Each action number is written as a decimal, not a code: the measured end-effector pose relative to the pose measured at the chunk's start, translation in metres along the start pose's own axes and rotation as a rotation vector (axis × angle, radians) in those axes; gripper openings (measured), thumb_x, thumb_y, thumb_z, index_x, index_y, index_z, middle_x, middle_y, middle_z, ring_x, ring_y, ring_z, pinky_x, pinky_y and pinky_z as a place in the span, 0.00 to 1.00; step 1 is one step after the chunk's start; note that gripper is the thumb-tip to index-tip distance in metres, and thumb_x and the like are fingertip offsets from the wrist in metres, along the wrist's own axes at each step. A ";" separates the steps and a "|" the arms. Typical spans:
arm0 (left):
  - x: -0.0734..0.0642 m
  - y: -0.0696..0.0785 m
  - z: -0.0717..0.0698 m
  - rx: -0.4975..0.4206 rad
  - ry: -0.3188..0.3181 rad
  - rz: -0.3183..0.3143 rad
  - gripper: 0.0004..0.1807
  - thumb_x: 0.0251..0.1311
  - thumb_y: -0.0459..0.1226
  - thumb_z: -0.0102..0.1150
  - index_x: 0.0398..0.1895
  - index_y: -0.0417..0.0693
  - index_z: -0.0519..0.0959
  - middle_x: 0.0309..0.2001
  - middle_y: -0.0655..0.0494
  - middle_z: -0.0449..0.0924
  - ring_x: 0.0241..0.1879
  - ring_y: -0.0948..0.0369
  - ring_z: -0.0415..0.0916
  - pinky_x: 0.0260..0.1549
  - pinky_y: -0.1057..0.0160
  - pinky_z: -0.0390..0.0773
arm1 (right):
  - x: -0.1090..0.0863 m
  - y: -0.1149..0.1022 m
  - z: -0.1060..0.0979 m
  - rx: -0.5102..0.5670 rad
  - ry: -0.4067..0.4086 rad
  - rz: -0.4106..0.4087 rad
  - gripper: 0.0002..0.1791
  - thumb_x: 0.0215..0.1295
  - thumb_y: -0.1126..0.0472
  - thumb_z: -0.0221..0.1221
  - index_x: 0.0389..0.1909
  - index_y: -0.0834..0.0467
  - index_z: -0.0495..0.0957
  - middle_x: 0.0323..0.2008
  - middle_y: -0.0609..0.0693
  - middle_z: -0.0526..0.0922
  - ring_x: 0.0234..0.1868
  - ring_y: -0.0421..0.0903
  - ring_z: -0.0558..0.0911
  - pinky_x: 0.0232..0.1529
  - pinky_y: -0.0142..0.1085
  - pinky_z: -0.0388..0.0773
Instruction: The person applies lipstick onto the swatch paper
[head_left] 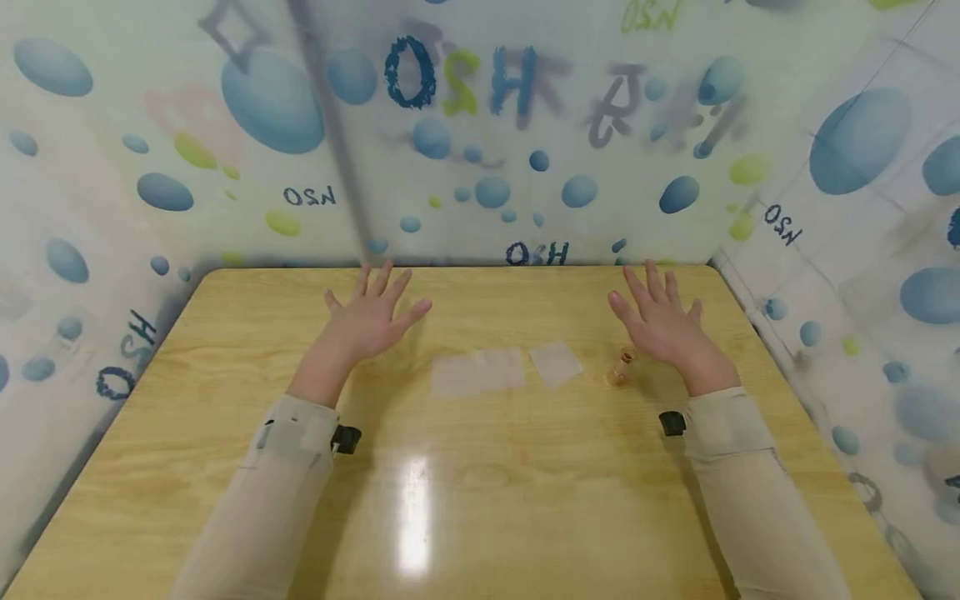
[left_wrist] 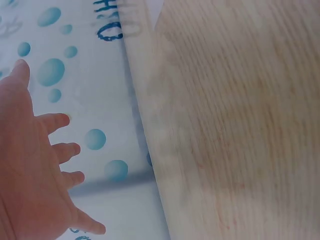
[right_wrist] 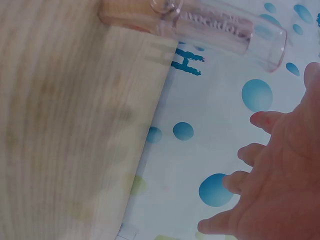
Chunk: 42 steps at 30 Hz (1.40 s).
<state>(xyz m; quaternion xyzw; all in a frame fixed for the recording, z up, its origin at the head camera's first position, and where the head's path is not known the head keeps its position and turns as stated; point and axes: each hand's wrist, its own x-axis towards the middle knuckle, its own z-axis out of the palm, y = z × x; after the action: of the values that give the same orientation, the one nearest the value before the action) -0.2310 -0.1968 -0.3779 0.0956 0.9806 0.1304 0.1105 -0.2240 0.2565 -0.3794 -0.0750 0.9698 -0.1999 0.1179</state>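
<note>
- Head view: the left hand (head_left: 366,323) and right hand (head_left: 663,321) spread wide, fingers straight, holding nothing. The clear bottle (head_left: 621,367) stands on the table (head_left: 570,517), near the right hand at its seven o'clock; a single pale sheet (head_left: 557,364) lies at the bottle's nine o'clock, a row of pale sheets (head_left: 480,372) beyond.
- Left wrist view: splayed, empty fingers at eight o'clock.
- Right wrist view: bottle at one o'clock, empty fingers at four. Handling seems not yet begun; taking the bottle would call for curling those fingers round it.

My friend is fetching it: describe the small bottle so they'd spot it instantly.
On the wood-grain table, look near the person's right hand, on its thumb side. There sits the small bottle: see-through, orange-tinted, with printed lettering, unlike the flat, pale sheets nearby.
</note>
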 end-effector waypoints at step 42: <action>-0.015 0.096 0.011 -0.219 0.151 0.219 0.42 0.81 0.66 0.36 0.88 0.57 0.50 0.89 0.46 0.42 0.87 0.41 0.44 0.76 0.20 0.44 | -0.038 0.008 -0.009 0.118 -0.148 -0.150 0.46 0.83 0.32 0.44 0.88 0.43 0.33 0.81 0.67 0.62 0.83 0.74 0.54 0.77 0.73 0.57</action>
<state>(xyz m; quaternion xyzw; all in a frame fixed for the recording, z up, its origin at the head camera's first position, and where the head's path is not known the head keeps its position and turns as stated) -0.1986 -0.1065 -0.3586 0.1792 0.9498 0.2546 0.0312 -0.1906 0.2742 -0.3670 -0.1547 0.9366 -0.2590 0.1780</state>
